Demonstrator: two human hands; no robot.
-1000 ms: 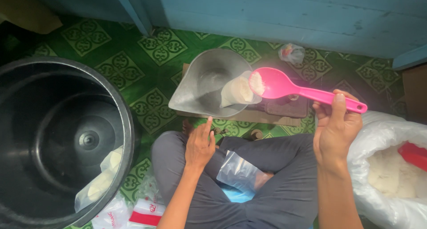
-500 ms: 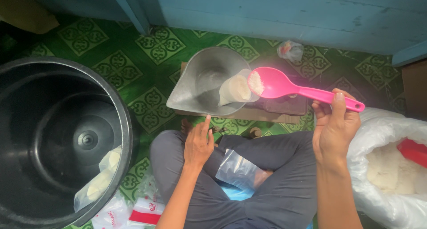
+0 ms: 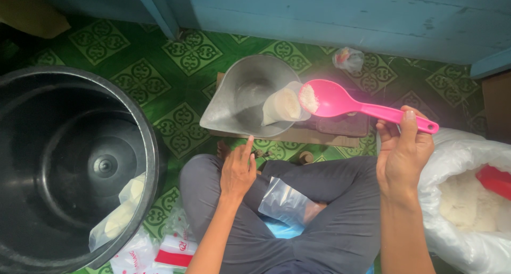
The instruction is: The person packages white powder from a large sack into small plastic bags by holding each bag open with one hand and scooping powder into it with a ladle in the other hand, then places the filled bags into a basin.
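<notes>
Head view. The person sits cross-legged on a green patterned floor [image 3: 154, 87] before a blue wall [image 3: 330, 13]. The right hand [image 3: 402, 154] is closed round the handle of a pink scoop [image 3: 351, 103], gripping it near the end; the bowl carries a little white powder and hovers at the mouth of a small clear bag [image 3: 282, 106] already holding white powder. That bag stands inside a grey metal pan [image 3: 239, 98] set on a low platform. The left hand [image 3: 238, 170] lies open on the left knee, holding nothing. An empty clear bag [image 3: 285, 202] rests in the lap; an open sack of white powder [image 3: 468, 199] sits at the right, a black bin [image 3: 69, 162] at the left. Done well, the scoop tips slowly, its lip kept over the bag mouth.
</notes>
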